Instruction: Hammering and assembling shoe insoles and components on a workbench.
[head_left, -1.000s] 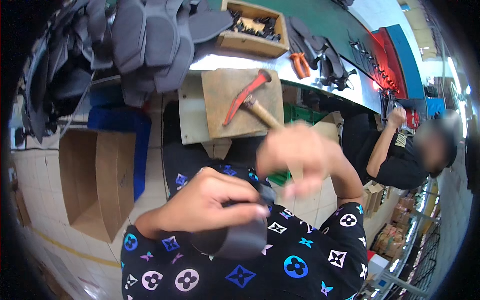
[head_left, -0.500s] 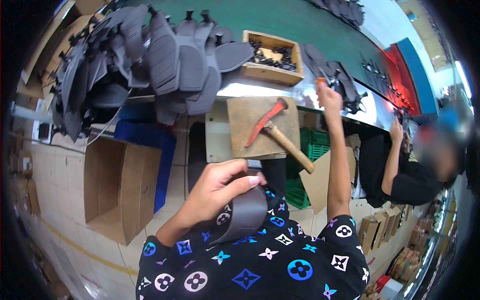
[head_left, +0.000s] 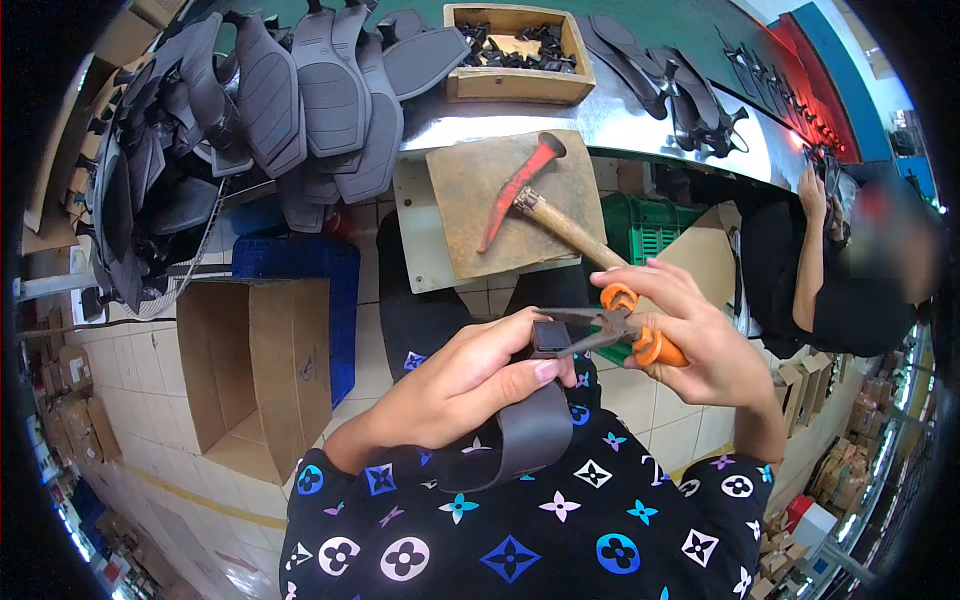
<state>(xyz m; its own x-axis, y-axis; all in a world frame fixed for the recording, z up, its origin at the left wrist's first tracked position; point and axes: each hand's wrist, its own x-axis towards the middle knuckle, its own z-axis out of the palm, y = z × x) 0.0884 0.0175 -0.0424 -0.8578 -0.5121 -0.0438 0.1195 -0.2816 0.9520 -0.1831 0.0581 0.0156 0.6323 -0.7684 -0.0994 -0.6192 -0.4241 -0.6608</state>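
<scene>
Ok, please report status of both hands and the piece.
Left hand holds dark curved piece. Right hand holds orange-handled pliers, jaws open at piece's end. Hammer on board beyond; nothing seen blocking.

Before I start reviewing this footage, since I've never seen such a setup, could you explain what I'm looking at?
There's no robot here, just two bare hands. The picture comes from a head-worn fisheye camera looking down, so straight edges bend. The left hand holds a curved dark grey piece; the right hand holds orange-handled pliers, their jaws spread at that piece's squarish dark end. Beyond, a red-headed hammer lies on a square board. On the workbench stands a wooden box of small black parts, with grey sole-shaped pieces to its left.
</scene>
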